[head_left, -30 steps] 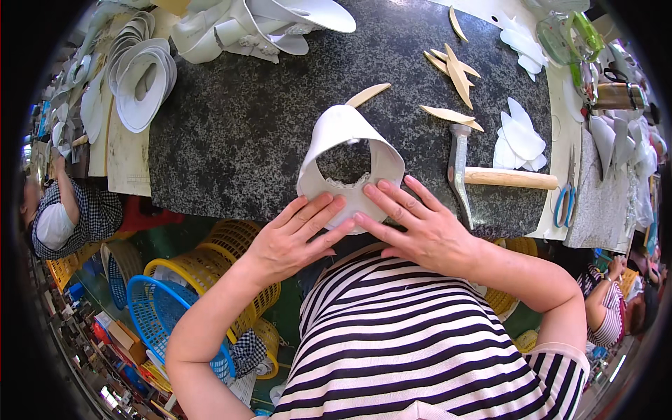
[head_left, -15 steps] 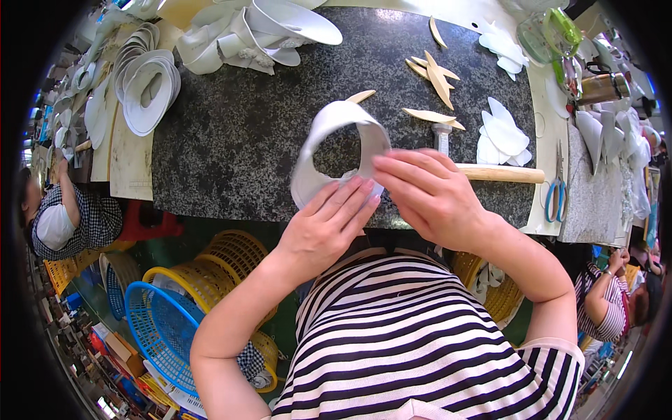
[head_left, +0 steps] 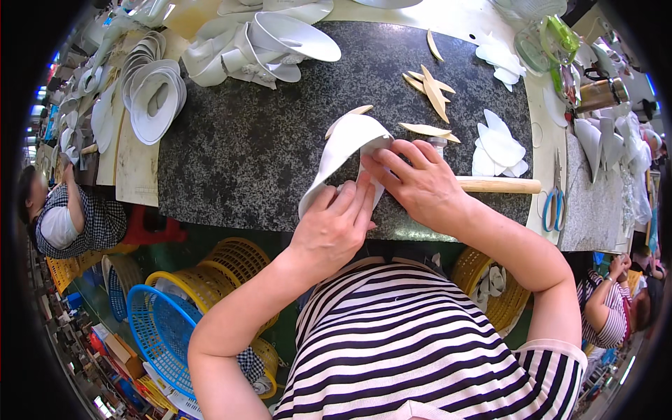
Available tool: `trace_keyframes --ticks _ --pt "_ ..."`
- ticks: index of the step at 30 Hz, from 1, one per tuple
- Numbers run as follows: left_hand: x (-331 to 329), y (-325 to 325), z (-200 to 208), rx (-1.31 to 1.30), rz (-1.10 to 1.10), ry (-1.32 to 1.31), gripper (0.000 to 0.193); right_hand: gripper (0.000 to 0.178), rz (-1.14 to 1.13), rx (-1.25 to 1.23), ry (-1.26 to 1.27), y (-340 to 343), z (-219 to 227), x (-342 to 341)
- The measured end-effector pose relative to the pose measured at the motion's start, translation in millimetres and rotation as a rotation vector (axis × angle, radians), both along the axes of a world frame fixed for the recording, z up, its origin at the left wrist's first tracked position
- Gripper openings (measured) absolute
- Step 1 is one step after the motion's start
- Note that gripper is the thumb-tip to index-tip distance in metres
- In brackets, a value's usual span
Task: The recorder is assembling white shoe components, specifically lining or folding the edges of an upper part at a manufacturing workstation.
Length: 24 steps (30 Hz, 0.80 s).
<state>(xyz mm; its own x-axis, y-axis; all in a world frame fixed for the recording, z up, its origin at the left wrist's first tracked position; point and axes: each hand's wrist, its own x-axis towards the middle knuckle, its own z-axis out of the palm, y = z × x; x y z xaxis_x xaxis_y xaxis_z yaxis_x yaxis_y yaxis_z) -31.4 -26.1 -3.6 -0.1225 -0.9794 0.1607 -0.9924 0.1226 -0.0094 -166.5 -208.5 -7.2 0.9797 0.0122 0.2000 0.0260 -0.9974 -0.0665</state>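
A white, curved shoe upper (head_left: 344,147) stands on the black speckled slab (head_left: 238,161), its wall arching up and away from me. My left hand (head_left: 334,227) has its fingers bent over the near lower edge. My right hand (head_left: 428,183) pinches the right edge, fingertips curled inside; the two hands' fingertips meet there. Just behind the upper lies a cream crescent-shaped piece (head_left: 358,110), partly covered. Another crescent piece (head_left: 427,130) lies over a hammer, whose wooden handle (head_left: 500,185) points right beyond my right hand.
Several crescent pieces (head_left: 434,94) lie farther back. White oval cut pieces (head_left: 500,147) and blue-handled scissors (head_left: 554,210) are at right. Stacked white uppers (head_left: 155,105) stand at left, more white pieces (head_left: 294,35) at the back. Baskets (head_left: 157,329) sit below the bench edge; co-workers flank both sides.
The upper's ring-like opening has tilted and folded, so its outer wall now faces up more. My right fingers have curled inside its edge, and my left fingers have bent in.
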Motion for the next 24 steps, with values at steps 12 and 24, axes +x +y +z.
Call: trace_keyframes --ticks 12,24 --pt "15.7 -10.7 44.6 -0.099 0.435 1.986 0.065 0.071 -0.015 0.243 -0.011 5.2 14.0 3.0" --pt "26.1 0.9 55.6 -0.501 0.308 0.562 0.036 0.019 -0.060 1.804 -0.058 -10.1 20.3 -6.4"
